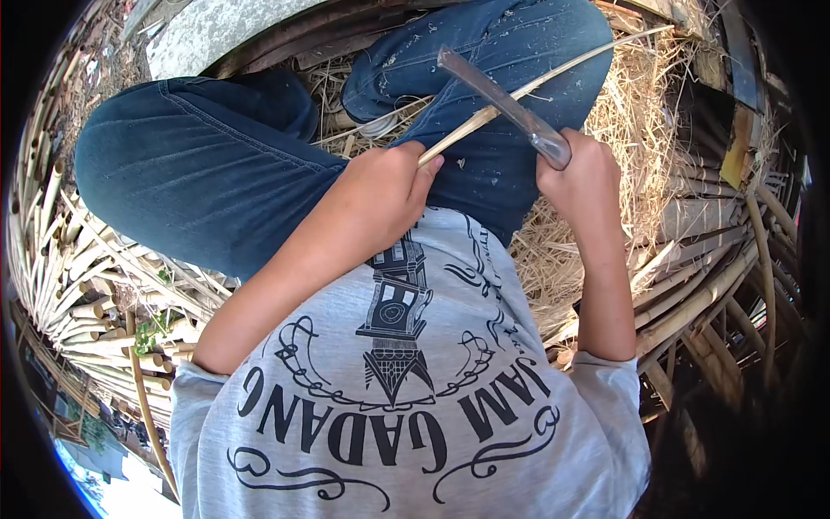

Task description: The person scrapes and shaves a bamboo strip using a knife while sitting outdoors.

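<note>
One pair of blue jeans, both legs bent. Two forearms: left slants inward, right runs nearly straight ahead. Left hand: fingers curled, pinching the near end of one pale strip spanning the jeans. Right hand: fingers wrapped around one knife; blade crosses strip, contact unclear.
</note>
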A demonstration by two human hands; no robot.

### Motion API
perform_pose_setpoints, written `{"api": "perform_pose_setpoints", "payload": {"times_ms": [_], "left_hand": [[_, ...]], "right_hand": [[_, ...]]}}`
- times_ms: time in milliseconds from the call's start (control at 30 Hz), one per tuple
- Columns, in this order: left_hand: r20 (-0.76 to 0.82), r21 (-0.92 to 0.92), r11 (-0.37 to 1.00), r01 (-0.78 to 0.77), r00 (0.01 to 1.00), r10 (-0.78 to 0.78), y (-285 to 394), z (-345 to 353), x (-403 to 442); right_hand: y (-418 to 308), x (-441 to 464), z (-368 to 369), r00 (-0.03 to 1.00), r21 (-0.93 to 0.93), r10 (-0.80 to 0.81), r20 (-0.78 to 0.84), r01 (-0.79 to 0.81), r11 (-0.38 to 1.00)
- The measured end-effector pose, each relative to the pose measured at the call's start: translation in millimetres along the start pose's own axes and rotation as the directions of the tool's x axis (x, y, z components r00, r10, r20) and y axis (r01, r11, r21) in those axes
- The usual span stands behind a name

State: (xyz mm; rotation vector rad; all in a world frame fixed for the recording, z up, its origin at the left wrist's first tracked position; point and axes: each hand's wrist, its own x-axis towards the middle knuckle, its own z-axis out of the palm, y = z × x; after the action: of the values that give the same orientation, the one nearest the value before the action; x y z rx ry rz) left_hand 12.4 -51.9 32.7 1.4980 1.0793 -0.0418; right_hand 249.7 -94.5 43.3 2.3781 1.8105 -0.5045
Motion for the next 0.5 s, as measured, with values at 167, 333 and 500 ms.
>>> {"api": "perform_pose_setpoints", "payload": {"times_ms": [167, 333, 500], "left_hand": [[-0.143, 0.117, 0.989, -0.087, 0.984, 0.104, -2.9, 7.1, -3.8], [-0.155, 0.098, 0.995, -0.015, 0.987, 0.031, -16.7, -3.2, -24.2], [-0.190, 0.156, 0.981, -0.113, 0.972, 0.142, -9.3, 5.6, -8.6]], "right_hand": [[20.8, 4.0, -9.5, 0.999, -0.114, 0.037, -0.019, -0.039, 0.993], [131.2, 9.3, -51.0, 0.819, -0.163, 0.536, -0.206, -0.569, 0.806], [45.2, -21.8, -53.5, 0.939, 0.064, 0.307, -0.155, -0.301, 0.952]]}}
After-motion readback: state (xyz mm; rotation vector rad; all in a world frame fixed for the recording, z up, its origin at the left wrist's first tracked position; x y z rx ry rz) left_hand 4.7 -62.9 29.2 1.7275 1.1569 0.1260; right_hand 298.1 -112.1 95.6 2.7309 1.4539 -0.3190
